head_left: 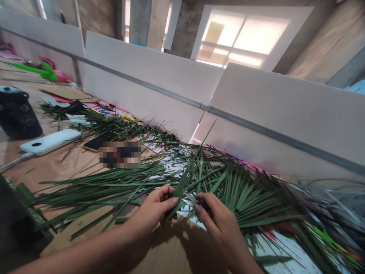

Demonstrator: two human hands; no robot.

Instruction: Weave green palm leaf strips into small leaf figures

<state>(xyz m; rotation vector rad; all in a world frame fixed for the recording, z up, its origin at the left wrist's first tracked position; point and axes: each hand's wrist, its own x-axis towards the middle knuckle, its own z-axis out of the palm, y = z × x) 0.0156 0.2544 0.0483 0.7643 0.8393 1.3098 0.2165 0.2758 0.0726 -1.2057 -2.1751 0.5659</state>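
Note:
Near the middle of the view, my left hand [155, 208] pinches a long green leaf strip [184, 182] between thumb and fingers; the strip slants up and away. My right hand [221, 220] is closed around a small silvery blade-like piece [189, 198], its tip close beside the leaf strip. The rest of that piece is hidden in the fingers, so I cannot tell its exact kind. A fan-shaped palm leaf [245, 190] spreads out just right of my right hand. Many loose leaf strips [108, 186] lie in a bundle left of my hands.
On the left are a white power bank [51, 141] with a cable, a dark phone [100, 140], a black device [18, 114] and a green balloon [48, 72]. White partition panels [148, 91] stand behind the table. Brown cardboard [173, 247] lies beneath my hands.

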